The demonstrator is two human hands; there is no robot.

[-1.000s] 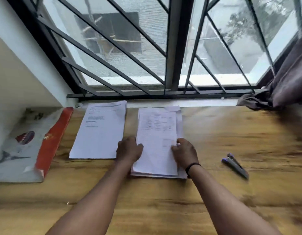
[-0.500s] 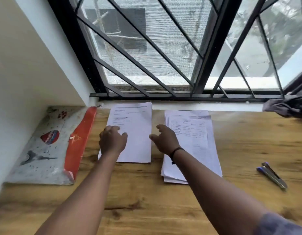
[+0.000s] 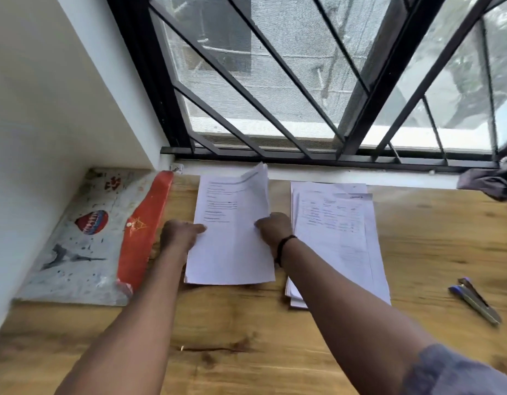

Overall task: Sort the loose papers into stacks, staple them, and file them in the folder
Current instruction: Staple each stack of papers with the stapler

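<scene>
Two stacks of white printed paper lie on the wooden desk (image 3: 246,323). The left stack (image 3: 231,252) is gripped on both sides: my left hand (image 3: 179,233) holds its left edge and my right hand (image 3: 273,228) its right edge, and the far right corner of its sheets curls upward. The right stack (image 3: 340,238) lies flat beside it, partly hidden by my right forearm. A folder (image 3: 84,243) with a red spine and a printed cover lies flat at the far left against the wall. A blue and metal stapler (image 3: 474,300) rests at the right.
A white wall stands at the left. A barred window with a black frame (image 3: 303,155) runs along the desk's far edge. A bunched grey curtain (image 3: 489,182) rests on the desk at the far right.
Both hands left the right stack and moved left to the left stack. They now grip its edges, and its far right corner has lifted. The camera has turned left.
</scene>
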